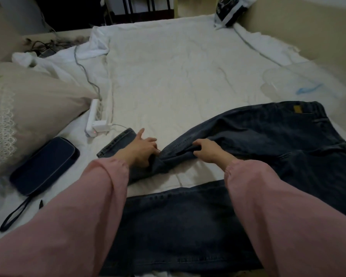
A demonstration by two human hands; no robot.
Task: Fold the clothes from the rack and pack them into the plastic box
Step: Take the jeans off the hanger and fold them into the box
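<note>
A beige, lace-trimmed pillow [28, 108] fills the left edge of my feed, lying on a bed covered in a white sheet [168, 66]. Nearer the camera, a dark blue pouch [44, 166] lies flat, its wrist strap trailing toward the near edge. A white power strip [94, 120] with a small red light sits at the pillow's corner, and a grey cable [86, 76] runs up the sheet from it.

Next I see the person's left hand [142, 148], in a pink sleeve [100, 196]. Its curled fingers pinch a bunched fold of the dark blue jeans [258, 136], with one finger lifted and pointing away. The far trouser leg runs from that fold to its hem [116, 142], which lies flat on the sheet just left of the hand. The right hand [210, 150], close beside the left, has its fingers curled over a ridge of the same leg, gripping it.

The jeans lie spread across the bed. The second leg runs along the near edge under both forearms, and the waistband with its tan patch [297, 109] rests at the right. Beyond the waistband I make out a clear plastic item [278, 84], too blurred for me to identify. A black-and-white bag [230, 11] sits at the bed's far right corner, against the wall.
</note>
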